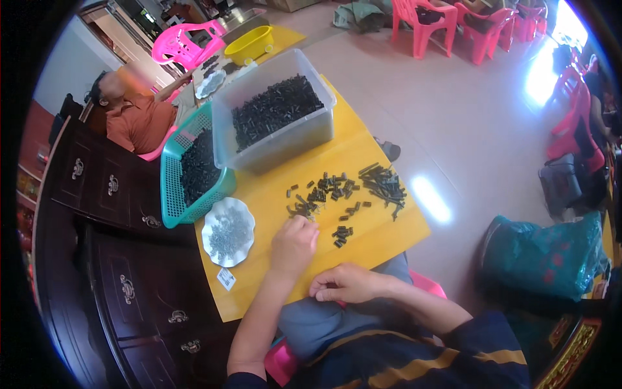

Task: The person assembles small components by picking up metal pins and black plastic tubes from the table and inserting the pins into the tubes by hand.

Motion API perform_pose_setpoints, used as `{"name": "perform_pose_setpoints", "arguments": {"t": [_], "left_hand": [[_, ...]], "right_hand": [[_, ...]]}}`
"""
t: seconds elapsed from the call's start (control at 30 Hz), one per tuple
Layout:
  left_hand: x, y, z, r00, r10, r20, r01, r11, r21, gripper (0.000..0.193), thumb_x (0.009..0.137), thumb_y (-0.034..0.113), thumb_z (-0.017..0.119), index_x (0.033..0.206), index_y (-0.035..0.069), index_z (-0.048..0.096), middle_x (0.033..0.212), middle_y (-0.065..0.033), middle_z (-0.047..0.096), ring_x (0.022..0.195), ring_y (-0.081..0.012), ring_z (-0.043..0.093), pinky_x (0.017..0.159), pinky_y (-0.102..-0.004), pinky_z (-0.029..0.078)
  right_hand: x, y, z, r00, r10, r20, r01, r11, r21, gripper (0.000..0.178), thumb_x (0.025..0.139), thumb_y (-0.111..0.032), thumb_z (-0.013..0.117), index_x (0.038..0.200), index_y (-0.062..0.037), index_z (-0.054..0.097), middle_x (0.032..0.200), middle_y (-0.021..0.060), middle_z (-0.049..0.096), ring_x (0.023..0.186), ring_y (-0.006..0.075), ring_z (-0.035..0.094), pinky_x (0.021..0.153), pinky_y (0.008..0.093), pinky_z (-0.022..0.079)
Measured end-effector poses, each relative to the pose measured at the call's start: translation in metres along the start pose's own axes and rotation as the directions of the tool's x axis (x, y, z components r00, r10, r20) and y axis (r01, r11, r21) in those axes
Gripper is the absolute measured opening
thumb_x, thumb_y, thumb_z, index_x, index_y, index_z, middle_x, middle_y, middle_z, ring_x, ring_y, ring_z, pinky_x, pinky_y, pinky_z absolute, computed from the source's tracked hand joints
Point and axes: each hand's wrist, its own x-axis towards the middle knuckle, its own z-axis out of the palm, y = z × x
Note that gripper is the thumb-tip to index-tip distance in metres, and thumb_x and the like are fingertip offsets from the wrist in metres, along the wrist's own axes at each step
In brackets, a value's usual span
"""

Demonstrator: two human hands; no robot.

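My left hand (293, 245) rests on the yellow table (376, 240), fingertips touching small black parts (304, 206) at the near edge of a loose scatter. My right hand (343, 283) hovers at the table's front edge with fingers curled and pinched; whether it holds a small piece I cannot tell. Longer black pieces (384, 183) lie in a pile to the right. A white plate (210, 245) of small grey metal parts sits left of my left hand.
A clear plastic bin (285, 142) full of black parts stands at the back, a teal basket (170, 194) of black parts beside it. Another person (136, 113) sits at far left. Dark wooden cabinet (110, 259) on the left, pink chairs (421, 23) behind, green bag (551, 256) at right.
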Motion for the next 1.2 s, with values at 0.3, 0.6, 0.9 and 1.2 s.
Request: {"name": "perform_pose_setpoints", "arguments": {"t": [0.3, 0.6, 0.9, 1.2], "left_hand": [[0.009, -0.005, 0.006, 0.998, 0.044, 0.035, -0.046, 0.998, 0.037, 0.008, 0.079, 0.010, 0.075, 0.081, 0.007, 0.068, 0.086, -0.0057, 0.062, 0.084, -0.0271, 0.064, 0.069, -0.0405, 0.054], [0.014, -0.003, 0.000, 0.995, 0.042, 0.085, -0.048, 0.996, 0.073, 0.014, 0.082, 0.009, 0.070, 0.092, 0.006, 0.060, 0.089, -0.0104, 0.058, 0.087, -0.0324, 0.061, 0.072, -0.0449, 0.052], [0.073, 0.056, -0.039, 0.957, 0.265, -0.118, -0.279, 0.952, -0.125, 0.009, 0.089, 0.006, 0.058, 0.098, 0.005, 0.057, 0.093, -0.0121, 0.061, 0.090, -0.0325, 0.062, 0.076, -0.0419, 0.052], [0.099, 0.205, -0.105, 0.629, 0.619, -0.470, -0.770, 0.577, -0.272, 0.020, 0.077, 0.016, 0.059, 0.092, 0.003, 0.058, 0.080, -0.0069, 0.053, 0.070, -0.0205, 0.057, 0.058, -0.0296, 0.045]], "right_hand": [[0.000, 0.002, 0.000, 1.000, 0.024, 0.014, -0.024, 0.999, 0.023, 0.021, 0.096, -0.022, 0.063, 0.110, -0.0077, 0.068, 0.087, 0.0071, 0.071, 0.078, 0.0184, 0.067, 0.075, 0.0327, 0.052], [0.004, 0.010, 0.001, 0.999, -0.037, -0.001, 0.037, 0.999, -0.013, 0.023, 0.099, -0.022, 0.063, 0.114, -0.0060, 0.067, 0.087, 0.0038, 0.070, 0.072, 0.0121, 0.065, 0.071, 0.0280, 0.052], [0.005, 0.009, 0.003, 0.998, -0.058, 0.015, 0.059, 0.998, -0.032, 0.023, 0.098, -0.023, 0.062, 0.113, -0.0061, 0.068, 0.091, 0.0056, 0.071, 0.083, 0.0149, 0.066, 0.078, 0.0310, 0.052], [-0.006, 0.004, 0.012, 0.983, 0.181, -0.021, -0.162, 0.924, 0.346, 0.027, 0.102, -0.025, 0.054, 0.114, -0.0032, 0.064, 0.099, 0.0037, 0.069, 0.088, 0.0122, 0.063, 0.080, 0.0299, 0.051]]}}
